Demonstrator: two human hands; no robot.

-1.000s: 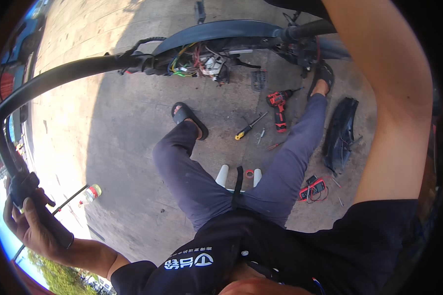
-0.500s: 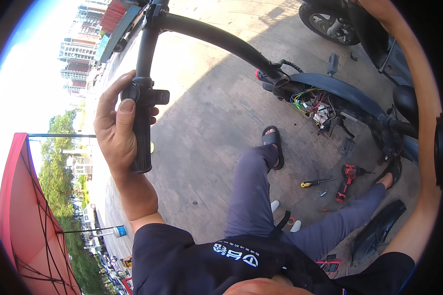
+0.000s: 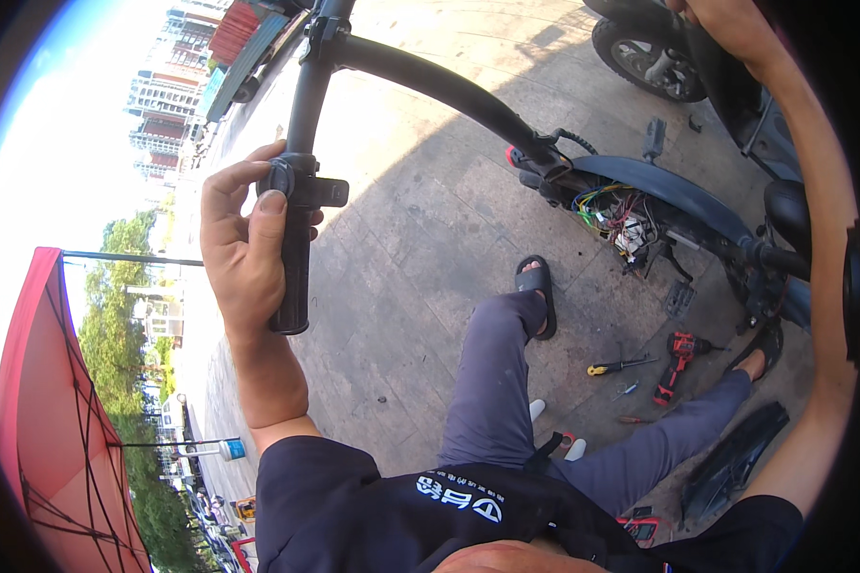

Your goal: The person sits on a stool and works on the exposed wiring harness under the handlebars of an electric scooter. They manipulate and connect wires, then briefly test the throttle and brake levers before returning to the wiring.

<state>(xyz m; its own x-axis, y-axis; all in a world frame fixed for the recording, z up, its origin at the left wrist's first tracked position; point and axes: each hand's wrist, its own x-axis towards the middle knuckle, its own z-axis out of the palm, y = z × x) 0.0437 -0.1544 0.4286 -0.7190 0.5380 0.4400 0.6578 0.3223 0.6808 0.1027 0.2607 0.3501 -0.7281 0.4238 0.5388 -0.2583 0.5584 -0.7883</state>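
My left hand (image 3: pixel 244 248) is closed around the black handlebar grip (image 3: pixel 294 286) of an electric bike. Its thumb rests beside a round control (image 3: pixel 279 178), from which a short black lever (image 3: pixel 327 193) sticks out. A curved black tube (image 3: pixel 430 81) leads from the handlebar to the bike's body. There, an open compartment shows a tangle of coloured wires (image 3: pixel 597 205) and a pale part (image 3: pixel 631 234). My right hand (image 3: pixel 731 33) is raised at the top right, by a dark vehicle's bodywork; the picture's edge cuts off its fingers, so what they hold is hidden.
On the paving lie a yellow-and-black screwdriver (image 3: pixel 621 366), a red cordless drill (image 3: pixel 677 365), a black cover panel (image 3: pixel 736 456) and a red meter (image 3: pixel 640 528). A wheel (image 3: pixel 650 62) stands at the top right. At the left is a red canopy (image 3: pixel 43 401).
The whole view has shifted slightly, so the handlebar and bike appear further right. My left hand keeps its hold on the grip; my right arm stays raised.
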